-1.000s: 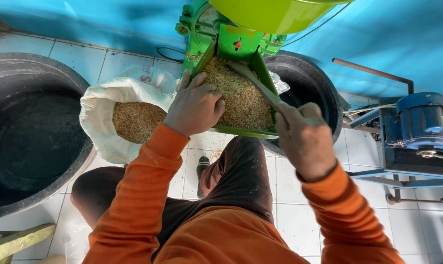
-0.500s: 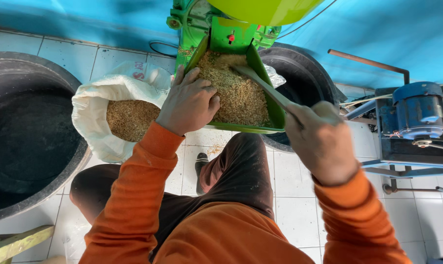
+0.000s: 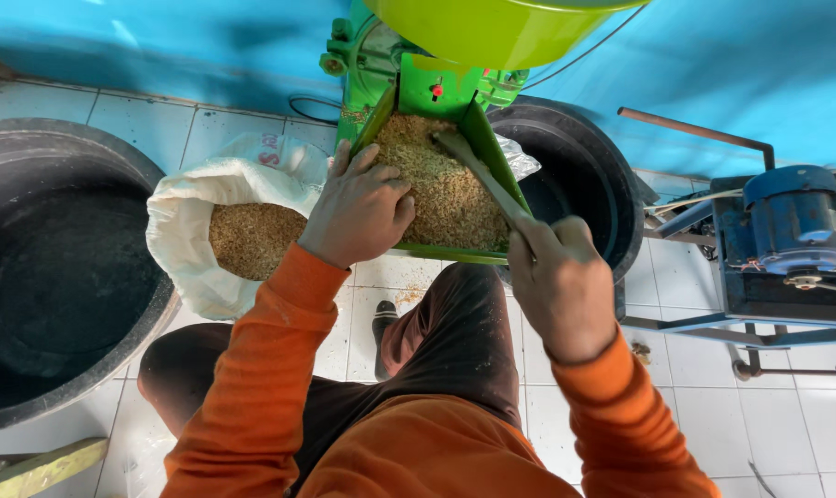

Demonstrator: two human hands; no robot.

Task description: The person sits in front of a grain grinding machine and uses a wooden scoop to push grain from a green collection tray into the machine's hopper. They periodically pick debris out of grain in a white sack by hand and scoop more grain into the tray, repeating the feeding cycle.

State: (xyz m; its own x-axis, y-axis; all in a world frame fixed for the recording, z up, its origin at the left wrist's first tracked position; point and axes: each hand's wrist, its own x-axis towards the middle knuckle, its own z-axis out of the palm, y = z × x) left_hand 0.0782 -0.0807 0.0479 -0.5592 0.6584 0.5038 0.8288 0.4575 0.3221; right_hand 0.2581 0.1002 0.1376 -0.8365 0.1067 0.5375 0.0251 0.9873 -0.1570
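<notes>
A green machine has a sloping green chute filled with tan ground grain. My left hand lies on the grain at the chute's left side, fingers curled into it. My right hand grips the handle of a long grey stick whose far end is pushed into the grain near the chute's top. A white sack, open and partly filled with the same grain, stands on the floor just left of the chute.
A big black tub sits at the left, another black tub behind the chute at the right. A blue motor on a metal frame stands at the far right. White floor tiles and a blue wall surround them.
My right hand has drawn back and down along the stick. My left hand stays on the grain. The view has shifted slightly.
</notes>
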